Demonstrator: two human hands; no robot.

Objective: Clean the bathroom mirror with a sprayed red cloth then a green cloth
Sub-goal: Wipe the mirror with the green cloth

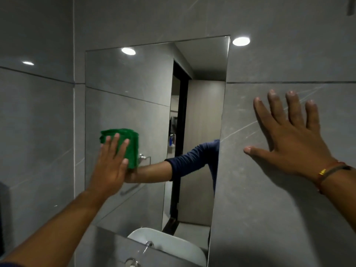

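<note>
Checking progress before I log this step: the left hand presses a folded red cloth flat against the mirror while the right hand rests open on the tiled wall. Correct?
Only the colour is off: the head view shows the left hand pressing a folded green cloth flat against the mirror, while the right hand rests open on the tiled wall.

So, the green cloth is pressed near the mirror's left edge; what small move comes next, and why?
Probably sweep the left hand and green cloth rightward across the mirror: the cloth sits by the left edge at mid-height, with most glass lying to its right. The right hand lies flat on the wall tile, bracing.
</note>
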